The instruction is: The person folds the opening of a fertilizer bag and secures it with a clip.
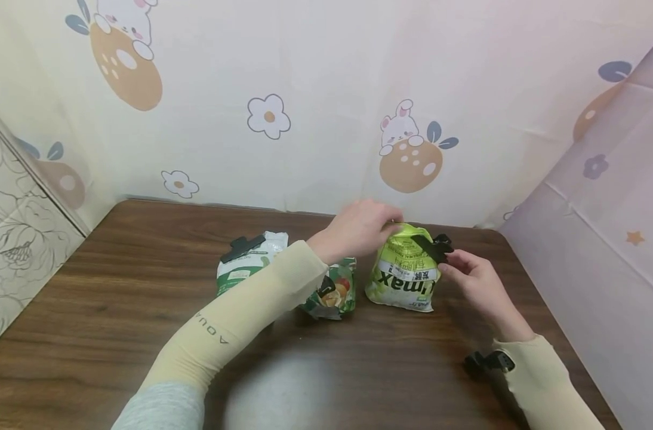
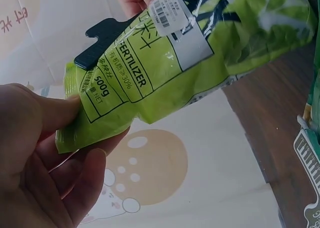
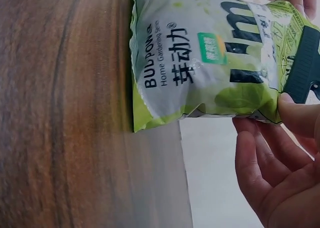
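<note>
A green fertilizer bag [image 1: 404, 278] stands upright on the table, its printing upside down in the head view. Across its upper right part sits a black bag clip [image 1: 431, 246], also seen as a dark clip [image 3: 302, 62] in the right wrist view. My left hand [image 1: 361, 230] pinches the bag's top corner, thumb in front and fingers behind, as the left wrist view shows on the bag [image 2: 120, 95]. With thumb and fingers, my right hand [image 1: 479, 283] pinches the bag's right edge close to the clip's end [image 3: 295, 95].
Left of the bag, a green packet [image 1: 341, 283] with fruit pictures is partly behind my left forearm. Farther left, a white and green bag [image 1: 243, 269] carries another black clip [image 1: 243, 246]. Printed curtains [image 1: 326, 119] hang behind the wooden table [image 1: 117, 298].
</note>
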Demonstrator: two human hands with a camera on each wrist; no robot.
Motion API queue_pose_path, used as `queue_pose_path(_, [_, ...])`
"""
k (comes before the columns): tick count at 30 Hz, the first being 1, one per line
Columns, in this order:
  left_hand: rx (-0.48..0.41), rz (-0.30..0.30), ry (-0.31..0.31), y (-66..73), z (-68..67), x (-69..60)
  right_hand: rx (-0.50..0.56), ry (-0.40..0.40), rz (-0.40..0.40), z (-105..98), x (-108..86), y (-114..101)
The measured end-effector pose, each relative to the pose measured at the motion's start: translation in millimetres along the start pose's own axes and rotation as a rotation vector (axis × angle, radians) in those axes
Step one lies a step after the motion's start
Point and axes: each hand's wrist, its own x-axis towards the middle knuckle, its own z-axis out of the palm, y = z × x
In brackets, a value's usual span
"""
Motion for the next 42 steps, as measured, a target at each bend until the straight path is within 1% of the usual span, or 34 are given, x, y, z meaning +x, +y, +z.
queue_pose_path(7, [0.007, -0.003, -0.005, -1.8, 2.1, -2.1, 0.015, -0.063, 0.018, 2, -0.1, 1])
queue_pose_path(10, [0.009, -0.007, -0.014, -3.6, 5.4, -2.5, 0.017, -0.093, 0.019, 3, 1.3, 4])
queue_pose_path(17, [0.009, -0.019, -0.069, -6.5, 14.3, -2.0, 0.064, -0.159, 0.02, 5, 3.5, 14])
queue_pose_path(21, [0.021, -0.033, -0.086, -9.4, 18.0, -1.7, 0.069, -0.181, 0.022, 6, 4.8, 17])
queue_pose_path(26, [0.038, -0.067, -0.116, -14.8, 24.3, -0.2, 0.101, -0.23, 0.054, 7, 5.5, 20])
queue_pose_path(31, [0.058, -0.113, -0.172, -21.8, 31.1, 1.8, 0.137, -0.263, 0.076, 9, 6.5, 23])
queue_pose_path(35, [0.037, -0.153, -0.204, -27.0, 35.9, 3.2, 0.155, -0.277, 0.082, 11, 7.7, 25])
queue_pose_path(42, [0.022, -0.196, -0.238, -30.7, 40.4, 4.8, 0.152, -0.292, 0.117, 10, 5.9, 25])
